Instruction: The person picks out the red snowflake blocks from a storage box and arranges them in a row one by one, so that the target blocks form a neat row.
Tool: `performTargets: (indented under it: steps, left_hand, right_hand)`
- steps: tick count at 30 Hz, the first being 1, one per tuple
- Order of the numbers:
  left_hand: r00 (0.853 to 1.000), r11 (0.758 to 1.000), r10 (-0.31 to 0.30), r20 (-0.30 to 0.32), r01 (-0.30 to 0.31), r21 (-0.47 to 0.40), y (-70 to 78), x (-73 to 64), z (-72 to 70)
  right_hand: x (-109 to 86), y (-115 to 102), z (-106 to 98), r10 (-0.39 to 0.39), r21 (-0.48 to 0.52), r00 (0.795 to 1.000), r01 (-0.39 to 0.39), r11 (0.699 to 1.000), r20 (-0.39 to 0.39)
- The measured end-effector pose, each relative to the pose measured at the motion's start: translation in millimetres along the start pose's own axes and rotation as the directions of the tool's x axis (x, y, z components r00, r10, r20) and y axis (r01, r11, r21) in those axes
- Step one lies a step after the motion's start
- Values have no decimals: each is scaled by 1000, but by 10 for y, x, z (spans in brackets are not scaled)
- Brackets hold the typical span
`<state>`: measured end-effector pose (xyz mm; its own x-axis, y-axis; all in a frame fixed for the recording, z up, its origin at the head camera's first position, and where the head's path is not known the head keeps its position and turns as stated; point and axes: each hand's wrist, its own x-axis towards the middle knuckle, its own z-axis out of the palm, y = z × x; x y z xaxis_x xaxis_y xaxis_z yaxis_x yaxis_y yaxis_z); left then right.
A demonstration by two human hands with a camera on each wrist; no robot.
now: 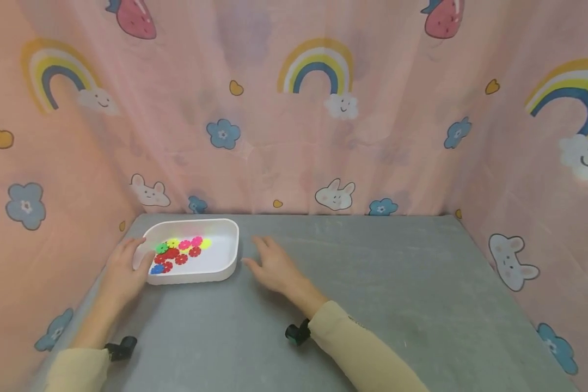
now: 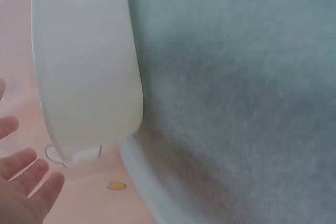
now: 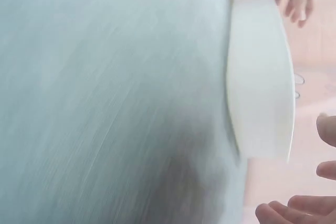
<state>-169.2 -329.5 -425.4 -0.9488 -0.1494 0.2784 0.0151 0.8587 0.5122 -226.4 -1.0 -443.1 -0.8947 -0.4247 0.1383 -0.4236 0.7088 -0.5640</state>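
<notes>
A white rounded tray (image 1: 191, 278) rests on the left part of the table, holding several small notched discs. Red discs (image 1: 171, 253) lie mostly at its left side, with a blue disc (image 1: 157, 269), a green disc (image 1: 162, 248), pink discs (image 1: 196, 240) and a yellow disc (image 1: 206, 244) around them. My left hand (image 1: 126, 272) is at the tray's left end, fingers spread and loosely bent. Off the right end my right hand (image 1: 278, 268) hovers with thumb and fingers apart. Both wrist views show the tray's outer wall (image 2: 86, 61), and neither hand holds anything.
The grey table (image 1: 382, 283) stretches away to the right of the tray. A pink patterned curtain (image 1: 274, 158) hangs along its back and both sides, close to the tray's left end. Black wrist cameras (image 1: 298, 332) jut from beside the sleeves.
</notes>
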Motion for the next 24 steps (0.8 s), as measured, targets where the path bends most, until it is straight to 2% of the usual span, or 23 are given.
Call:
performTargets:
  steps: [6,10,13,16,20,24]
  left_hand:
    - [994,994,-96,48,98,-39,-171,72,-21]
    - [981,984,-142,131,154,-88,-270,96,-21]
    - [963,977,-164,212,189,-101,-319,103,-3]
    - [943,969,-176,282,216,-117,-350,114,22]
    - [923,947,-192,334,264,-183,-375,128,49]
    - [921,927,-198,336,287,-240,-405,130,51]
  right_hand:
    - [120,-128,121,46,163,999,-48,985,16]
    - [188,-163,204,63,223,998,-66,973,19]
    - [220,-167,267,83,275,996,-89,957,35]
    - [247,-160,329,110,350,993,-120,929,47]
    - [282,-152,392,145,444,988,-155,883,56]
    - [293,-167,416,162,502,985,-173,847,67]
